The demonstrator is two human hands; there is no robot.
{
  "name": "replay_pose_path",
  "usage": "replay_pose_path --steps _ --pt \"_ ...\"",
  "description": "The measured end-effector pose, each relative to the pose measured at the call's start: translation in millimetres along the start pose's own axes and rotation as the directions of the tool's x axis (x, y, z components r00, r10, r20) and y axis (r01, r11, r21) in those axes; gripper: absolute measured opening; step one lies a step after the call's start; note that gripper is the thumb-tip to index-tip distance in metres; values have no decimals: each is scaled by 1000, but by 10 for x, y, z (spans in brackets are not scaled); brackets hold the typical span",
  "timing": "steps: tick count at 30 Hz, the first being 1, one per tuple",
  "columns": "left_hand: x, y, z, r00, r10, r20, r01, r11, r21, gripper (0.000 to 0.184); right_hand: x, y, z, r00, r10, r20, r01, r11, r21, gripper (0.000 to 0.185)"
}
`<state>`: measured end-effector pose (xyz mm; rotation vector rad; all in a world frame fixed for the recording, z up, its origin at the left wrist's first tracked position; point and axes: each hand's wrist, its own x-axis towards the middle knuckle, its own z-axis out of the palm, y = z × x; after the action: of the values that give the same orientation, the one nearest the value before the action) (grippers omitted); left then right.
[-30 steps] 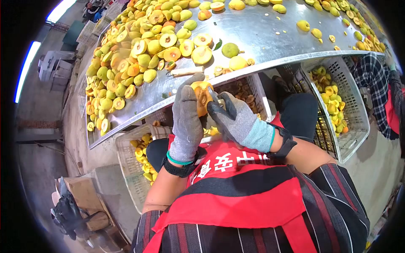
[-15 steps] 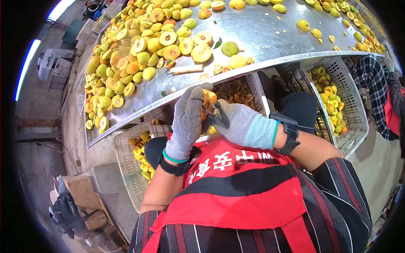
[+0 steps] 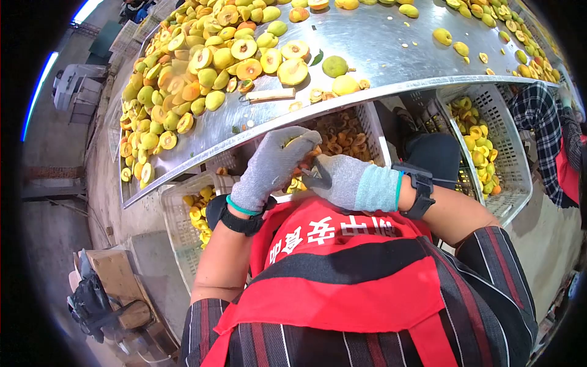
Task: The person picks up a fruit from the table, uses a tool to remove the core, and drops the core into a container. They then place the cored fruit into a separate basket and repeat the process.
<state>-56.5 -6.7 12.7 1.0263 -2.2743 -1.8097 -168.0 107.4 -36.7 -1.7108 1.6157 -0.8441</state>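
My left hand [image 3: 276,160], in a grey work glove, is closed around a peach [image 3: 310,157], mostly hidden by the fingers; a bit of orange-red flesh shows. My right hand [image 3: 342,181], gloved too, is closed right against the fruit; whatever its fingers grip is hidden. Both hands meet in front of my red apron [image 3: 330,287], just below the edge of the metal table [image 3: 373,52]. On that table, above the hands, lies a tool with a wooden handle [image 3: 272,95]. Whole and halved yellow peaches [image 3: 195,67] are heaped at the table's left.
Below the table edge, a crate [image 3: 374,129] contains brownish fruit scraps. White crates with yellow fruit pieces stand at left [image 3: 177,244] and right [image 3: 516,156]. A co-worker's plaid sleeve [image 3: 532,113] is at far right. Cardboard [image 3: 110,275] lies at lower left.
My left hand has rolled over the peach, its back now turned up, so less of the fruit shows. My right hand has shifted slightly and stays against the fruit.
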Motion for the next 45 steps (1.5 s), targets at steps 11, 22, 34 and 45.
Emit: replay_pose_path --steps 11,22,34,45 --pt "118 -168 132 989 146 -6 -116 761 -639 49 -80 -105 -237 894 -44 445 -447 -28 894 30" --pt "-60 -263 -114 989 -86 -119 -56 529 -847 56 -170 180 -183 919 -75 386 -355 -578 735 32" --pt "-156 181 -770 869 231 -437 -102 949 298 40 -303 373 -168 943 -13 333 -297 -485 822 31" --pt "1583 479 305 970 179 165 -228 431 873 39 -316 581 -140 923 121 364 -263 -493 829 33"
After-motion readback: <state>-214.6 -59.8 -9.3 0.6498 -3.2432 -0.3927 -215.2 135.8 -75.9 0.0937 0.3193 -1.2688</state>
